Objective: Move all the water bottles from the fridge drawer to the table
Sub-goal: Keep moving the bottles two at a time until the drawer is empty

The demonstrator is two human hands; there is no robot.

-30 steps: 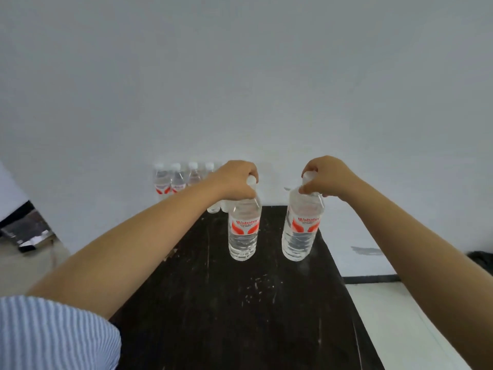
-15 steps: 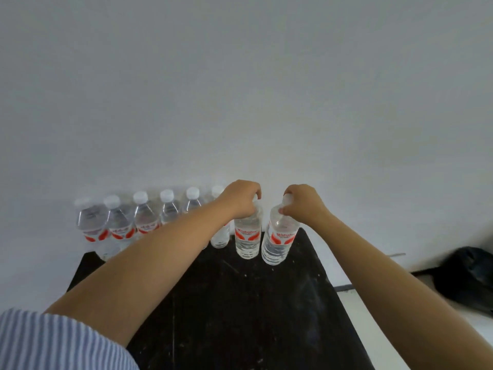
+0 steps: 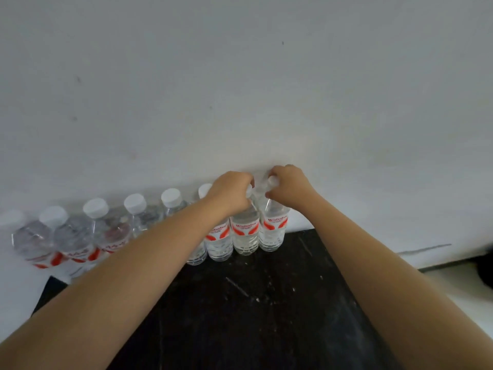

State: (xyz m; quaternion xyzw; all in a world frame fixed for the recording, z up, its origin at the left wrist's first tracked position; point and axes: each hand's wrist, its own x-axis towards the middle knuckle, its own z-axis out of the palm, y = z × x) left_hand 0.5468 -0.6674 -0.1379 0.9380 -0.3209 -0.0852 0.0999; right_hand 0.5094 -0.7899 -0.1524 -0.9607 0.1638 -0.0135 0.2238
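Several clear water bottles with white caps and red-and-white labels stand in a row point(image 3: 112, 236) along the far edge of a dark table point(image 3: 253, 303), against the white wall. My left hand point(image 3: 232, 194) grips the neck of one bottle point(image 3: 245, 233) near the right end of the row. My right hand point(image 3: 288, 186) grips the cap and neck of the last bottle on the right point(image 3: 273, 231). Both held bottles are upright with their bases at the table's far edge, side by side. The fridge drawer is out of view.
A white wall point(image 3: 240, 89) rises directly behind the row. The table's right edge drops to a pale floor point(image 3: 458, 289). A dark object point(image 3: 485, 268) lies on the floor at the far right.
Both hands carried their bottles away from me to the table's far edge and brought them together at the right end of the row. The view has closed in on the table.
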